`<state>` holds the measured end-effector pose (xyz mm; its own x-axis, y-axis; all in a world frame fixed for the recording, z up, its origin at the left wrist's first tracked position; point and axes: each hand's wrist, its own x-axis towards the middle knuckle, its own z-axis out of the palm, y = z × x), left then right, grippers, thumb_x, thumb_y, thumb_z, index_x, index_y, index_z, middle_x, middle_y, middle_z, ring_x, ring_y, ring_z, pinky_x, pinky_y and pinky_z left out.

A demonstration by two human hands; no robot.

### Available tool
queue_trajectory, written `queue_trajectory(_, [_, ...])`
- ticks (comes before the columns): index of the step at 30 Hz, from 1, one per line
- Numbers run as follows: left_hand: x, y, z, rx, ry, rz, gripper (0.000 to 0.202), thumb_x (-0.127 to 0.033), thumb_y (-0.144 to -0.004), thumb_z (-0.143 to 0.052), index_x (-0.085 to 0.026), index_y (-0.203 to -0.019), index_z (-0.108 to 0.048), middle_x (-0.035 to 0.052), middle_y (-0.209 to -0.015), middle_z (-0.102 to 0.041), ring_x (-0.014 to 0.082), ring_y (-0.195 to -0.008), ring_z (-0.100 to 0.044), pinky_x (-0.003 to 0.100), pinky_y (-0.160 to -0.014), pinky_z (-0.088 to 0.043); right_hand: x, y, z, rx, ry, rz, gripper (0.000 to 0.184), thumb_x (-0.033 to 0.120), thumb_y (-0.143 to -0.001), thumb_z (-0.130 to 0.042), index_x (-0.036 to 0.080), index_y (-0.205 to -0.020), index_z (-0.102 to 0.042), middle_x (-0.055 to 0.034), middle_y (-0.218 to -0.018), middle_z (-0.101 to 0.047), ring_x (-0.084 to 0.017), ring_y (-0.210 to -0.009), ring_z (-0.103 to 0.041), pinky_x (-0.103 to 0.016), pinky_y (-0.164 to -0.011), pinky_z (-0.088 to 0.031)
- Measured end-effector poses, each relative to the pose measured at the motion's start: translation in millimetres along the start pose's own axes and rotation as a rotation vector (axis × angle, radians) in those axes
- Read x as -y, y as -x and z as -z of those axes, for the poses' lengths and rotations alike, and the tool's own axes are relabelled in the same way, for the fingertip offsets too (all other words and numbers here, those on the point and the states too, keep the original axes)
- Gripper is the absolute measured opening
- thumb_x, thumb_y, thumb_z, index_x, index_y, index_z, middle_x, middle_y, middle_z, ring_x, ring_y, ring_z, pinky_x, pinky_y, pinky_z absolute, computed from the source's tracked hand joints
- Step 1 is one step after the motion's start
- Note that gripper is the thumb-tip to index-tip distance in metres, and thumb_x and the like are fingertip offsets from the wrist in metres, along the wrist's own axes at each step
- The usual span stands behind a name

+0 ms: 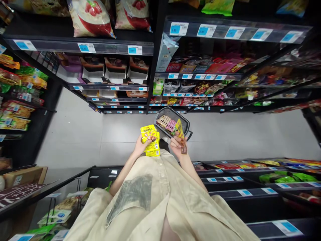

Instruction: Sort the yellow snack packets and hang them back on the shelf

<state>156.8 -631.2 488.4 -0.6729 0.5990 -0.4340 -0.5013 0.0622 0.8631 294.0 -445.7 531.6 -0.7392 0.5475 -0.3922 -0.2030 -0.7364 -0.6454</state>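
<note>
**Light Pinch, Printed Side Up**

With the dial centred between our two grips, our left hand (141, 146) sits at nine o'clock, closed on some overlapping yellow packets (149, 133), thumb across the printed front. At three o'clock, our right hand (176, 145) pinches a turned packet (182, 140), seen nearly edge-on, between thumb and bent fingers. The basket (185, 124) stands towards one o'clock, holding pale and pink packages (166, 122); we cannot tell whether the turned packet touches its rim. To handle these well, we judge that a flat, steady thumb stops the overlapping ones sliding apart, while a gentle pinch avoids creasing the other.
</note>
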Motion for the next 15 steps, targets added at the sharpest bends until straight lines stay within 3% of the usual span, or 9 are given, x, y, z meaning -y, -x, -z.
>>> queue_trajectory(2, [1.9,0.8,-0.4,0.059,-0.007,0.012,0.068,-0.053,-0.069,-0.088,-0.017,-0.12,-0.061,0.0141,-0.123,-0.073,0.0295,-0.108,-0.071,0.041,-0.096,-0.055,-3.8,-1.8,-2.4,0.021,0.078,-0.019,0.047,0.066,-0.067,-0.084,0.027,-0.083,-0.064,0.0117,-0.047,-0.036,-0.007,-0.038,-0.026,-0.021,-0.035,-0.027])
queue_trajectory(6, [9.3,-0.5,-0.8,0.132,-0.007,0.024,0.07,-0.062,-0.074,-0.082,-0.018,-0.125,-0.063,0.0132,-0.128,-0.071,0.0312,-0.117,-0.068,0.041,-0.1,-0.054,-20.9,-8.1,-10.3,0.101,0.566,-0.091,0.045,0.05,-0.06,-0.094,0.022,-0.084,-0.069,0.006,-0.058,-0.058,-0.01,-0.048,-0.051,-0.021,-0.041,-0.041])
queue_trajectory(9, [14.8,-2.0,-0.1,0.103,0.024,0.044,0.071,-0.069,-0.078,-0.074,-0.018,-0.127,-0.064,0.0114,-0.132,-0.07,0.0298,-0.119,-0.066,0.038,-0.101,-0.053,-36.8,-10.0,-10.3,0.071,0.865,-0.03,0.039,0.048,-0.065,-0.09,0.021,-0.081,-0.068,0.0041,-0.064,-0.064,-0.012,-0.051,-0.058,-0.021,-0.04,-0.044])
queue_trajectory(15, [18.3,0.4,6.2,0.114,0.073,0.182,0.082,-0.083,-0.078,-0.063,-0.01,-0.114,-0.071,0.0167,-0.112,-0.077,0.0326,-0.105,-0.072,0.041,-0.091,-0.056,-54.5,-9.8,0.4,0.045,0.95,0.107,0.033,0.043,-0.069,-0.088,0.02,-0.085,-0.07,0.0003,-0.074,-0.072,-0.013,-0.062,-0.066,-0.023,-0.058,-0.053])
